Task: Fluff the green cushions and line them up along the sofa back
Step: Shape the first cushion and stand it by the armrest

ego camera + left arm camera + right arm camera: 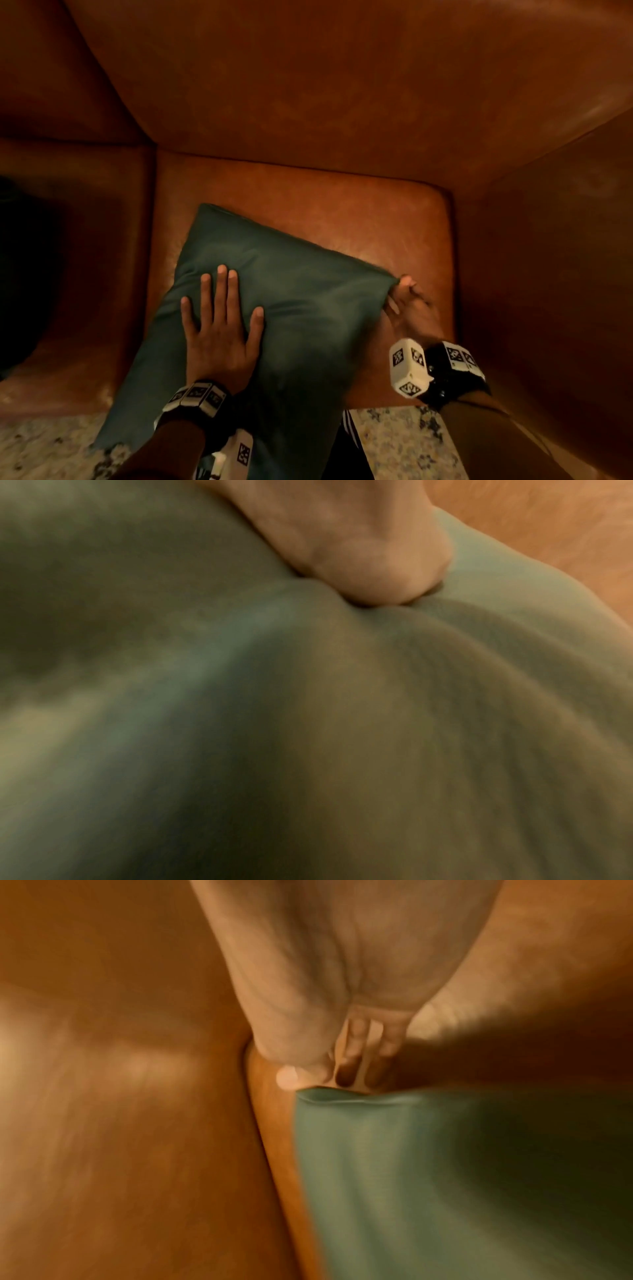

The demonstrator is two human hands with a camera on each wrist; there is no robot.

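Observation:
One dark green cushion (301, 301) lies askew on the brown leather sofa seat (342, 192), its near end hanging over the seat's front edge. My left hand (222, 294) lies flat on its left half with straight, spread fingers that dent the fabric. In the left wrist view one fingertip (377, 582) sinks into the green cushion (342, 723). My right hand (400, 291) grips the cushion's right corner, blurred by motion. The right wrist view has my right hand's fingers (352, 1053) reaching behind the cushion's edge (445, 1164), the thumb in front.
The sofa back (342, 85) rises behind the seat, and a padded armrest (548, 274) stands close on the right. A second seat section (102, 240) adjoins on the left, with a dark shape (20, 274) at the far left. Speckled floor (394, 442) lies below the front edge.

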